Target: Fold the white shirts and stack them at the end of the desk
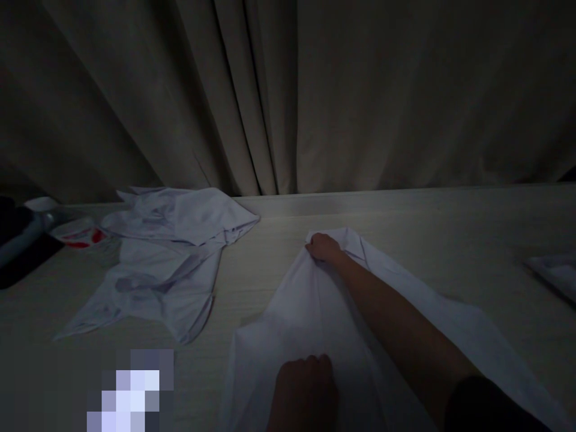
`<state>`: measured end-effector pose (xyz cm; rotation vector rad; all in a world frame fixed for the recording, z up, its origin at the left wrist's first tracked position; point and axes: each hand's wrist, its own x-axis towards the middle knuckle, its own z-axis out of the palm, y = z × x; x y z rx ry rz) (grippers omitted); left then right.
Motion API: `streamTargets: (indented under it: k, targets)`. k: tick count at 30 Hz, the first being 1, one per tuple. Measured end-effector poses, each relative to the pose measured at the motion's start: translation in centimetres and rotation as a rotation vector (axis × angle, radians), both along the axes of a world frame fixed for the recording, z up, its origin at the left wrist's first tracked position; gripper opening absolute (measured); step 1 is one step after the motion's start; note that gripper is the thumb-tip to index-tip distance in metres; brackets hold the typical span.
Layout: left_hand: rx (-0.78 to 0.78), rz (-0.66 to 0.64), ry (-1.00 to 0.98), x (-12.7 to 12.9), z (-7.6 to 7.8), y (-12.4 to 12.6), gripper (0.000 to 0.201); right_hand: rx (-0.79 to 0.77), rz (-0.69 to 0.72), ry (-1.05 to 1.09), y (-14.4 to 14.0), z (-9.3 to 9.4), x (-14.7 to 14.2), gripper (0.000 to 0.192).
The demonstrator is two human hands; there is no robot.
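White shirt [315, 312] lying flat-ish on the desk [450, 240], right in front of the person — its long axis runs from the near bottom edge of the view up and away toward the curtain, leaning slightly right at the near end. Far end is bunched to a narrow tip, and that's where the right hand [321, 246] is, fingers pinched shut on the fabric. The left hand [306, 384] sits on the near part of the shirt, knuckles up; it looks closed, but I honestly can't tell if it's gripping cloth or just pressing down. The shirt's near end is cut off by the frame, and the right forearm covers a strip of it.

To the left, well apart, there's a second white garment [171, 252] spread out crumpled on the desk. Past it, at the left edge, a whitish thing with red markings [78, 234] — maybe print, not readable — and a dark object [18, 246] I can't make out. A pale flat item [555, 273] is clipped by the right edge. Beige curtain [288, 90] hangs behind everything. It's really dim, and a pixelated patch hides the lower left.
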<state>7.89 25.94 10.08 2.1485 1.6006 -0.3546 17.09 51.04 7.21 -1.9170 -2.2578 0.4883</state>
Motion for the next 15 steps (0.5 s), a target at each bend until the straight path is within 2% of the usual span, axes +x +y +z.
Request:
streamTargets:
  k: [4,9,13,15]
  targets:
    - [-0.039,-0.063,0.009,0.0,-0.4,0.2,0.031,-0.039,0.016,-0.023,0.8,-0.3,-0.2,0.033]
    - [-0.016,-0.082,0.009,0.4,-0.8,-0.2,0.03,-0.076,0.033,-0.05,1.6,-0.4,-0.5,0.033]
    - [-0.09,-0.136,0.008,0.3,-0.1,0.2,0.033,-0.087,0.043,-0.059,1.8,-0.4,-0.6,0.036]
    - [-0.07,-0.131,-0.017,-0.4,0.6,0.8,0.031,-0.085,0.042,-0.059,1.8,-0.3,-0.5,0.038]
